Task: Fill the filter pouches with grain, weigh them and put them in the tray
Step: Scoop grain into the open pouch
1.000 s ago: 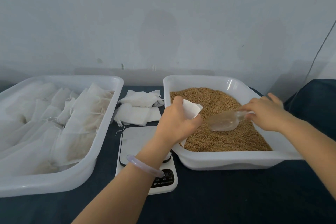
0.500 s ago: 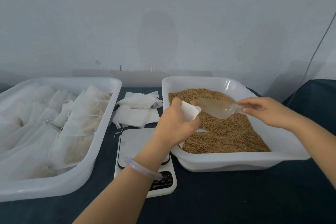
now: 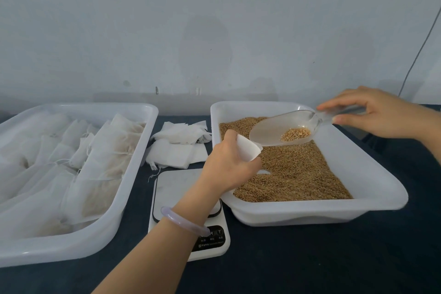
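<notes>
Scoop (image 3: 281,130) lip touches pouch (image 3: 248,149) in left hand (image 3: 229,164) grip.

White pouch (image 3: 248,150) open at tilted scoop (image 3: 281,130) lip

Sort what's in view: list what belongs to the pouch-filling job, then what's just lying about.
Job: left hand, open pouch, right hand, scoop, grain tray, scale, spare pouches, filled-pouch tray.
Lying about: wall cable, bracelet.
</notes>
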### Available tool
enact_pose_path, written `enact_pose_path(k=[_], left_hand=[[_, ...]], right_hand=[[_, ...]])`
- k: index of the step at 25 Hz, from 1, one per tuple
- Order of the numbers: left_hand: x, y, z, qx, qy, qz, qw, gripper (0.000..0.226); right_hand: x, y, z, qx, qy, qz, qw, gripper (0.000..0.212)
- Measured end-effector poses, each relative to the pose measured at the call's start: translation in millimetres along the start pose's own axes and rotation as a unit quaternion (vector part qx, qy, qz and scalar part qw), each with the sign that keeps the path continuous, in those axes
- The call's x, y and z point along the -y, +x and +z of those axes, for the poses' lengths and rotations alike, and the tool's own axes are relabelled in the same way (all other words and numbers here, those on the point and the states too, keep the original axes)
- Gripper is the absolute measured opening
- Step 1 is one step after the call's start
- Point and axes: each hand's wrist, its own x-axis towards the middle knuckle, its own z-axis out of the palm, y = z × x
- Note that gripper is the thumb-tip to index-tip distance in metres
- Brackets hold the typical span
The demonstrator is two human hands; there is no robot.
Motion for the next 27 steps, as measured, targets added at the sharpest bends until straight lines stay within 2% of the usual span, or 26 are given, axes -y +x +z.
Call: enact_pose_path(k=[6,16,27], left_hand=[[-1,-1,-1,0.015,0.013,-0.004,1.000,0.044],[-2,0,2,0.019,0.073,0.002,0.997,0.054],[-3,0,3,0.006,0.079,0.004,0.997,0.048]], right_hand=[[3,3,-9,0.013,-0.073,-0.027,0.997,0.036],[19,9,-9,-0.030,-0.129,-0.052,0.990,0.032],[24,9,-10,-0.069,-0.175,-0.064,0.980,0.032]])
